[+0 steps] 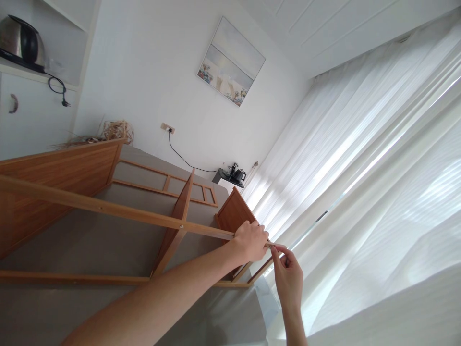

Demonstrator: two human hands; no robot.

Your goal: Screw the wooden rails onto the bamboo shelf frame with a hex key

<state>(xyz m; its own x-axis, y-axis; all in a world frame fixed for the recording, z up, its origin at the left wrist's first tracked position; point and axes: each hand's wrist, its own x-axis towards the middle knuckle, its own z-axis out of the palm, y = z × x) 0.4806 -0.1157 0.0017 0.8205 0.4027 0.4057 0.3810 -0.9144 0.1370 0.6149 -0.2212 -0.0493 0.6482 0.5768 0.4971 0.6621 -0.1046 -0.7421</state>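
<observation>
A wooden shelf frame lies in front of me, with a long front rail running from the left edge toward the right. My left hand is wrapped round this rail near its right end. Just beyond it, at the rail's tip, my right hand pinches thumb and finger together; whatever sits between them is too small to make out. A middle board crosses the frame, with a screw head showing where it meets the rail. A smaller wooden panel stands behind my left hand, partly hidden by it.
A large slatted wooden panel stands at the left. Behind lies a ladder-like wooden frame on the grey surface. White curtains hang close on the right. A kettle stands on a cabinet, its cord hanging down.
</observation>
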